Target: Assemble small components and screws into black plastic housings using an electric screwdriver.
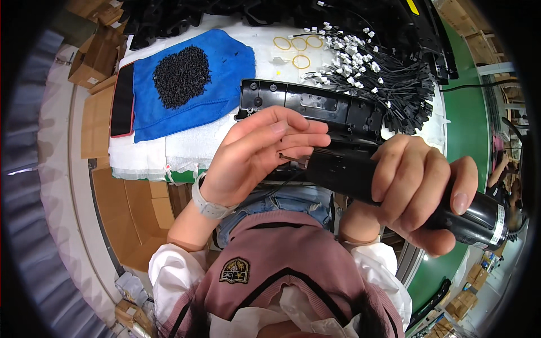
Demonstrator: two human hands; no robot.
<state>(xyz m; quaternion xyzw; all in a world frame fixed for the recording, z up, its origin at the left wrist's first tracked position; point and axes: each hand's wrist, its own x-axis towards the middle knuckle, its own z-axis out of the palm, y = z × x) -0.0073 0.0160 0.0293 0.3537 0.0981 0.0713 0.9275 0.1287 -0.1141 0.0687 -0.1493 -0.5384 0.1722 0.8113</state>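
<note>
My right hand (417, 191) is wrapped round the body of a black electric screwdriver (344, 172), which lies level and points left. Its thin bit (290, 158) ends close against the fingers of my left hand (259, 146). That hand is bent round, thumb against the fingers, with some fingertips reaching right above the bit. What it holds is too small to make out. Just beyond my hands a long black plastic housing (315, 101) lies on the table, its inside with posts and holes facing up; my hands hide part of it.
A blue cloth (234, 62) carries a heap of small black screws (181, 76); a phone (121, 101) lies at its left edge. Yellow rubber bands (301, 61) and a pile of black cables with white connectors (360, 62) lie behind the housing. Cardboard boxes (132, 217) stand left.
</note>
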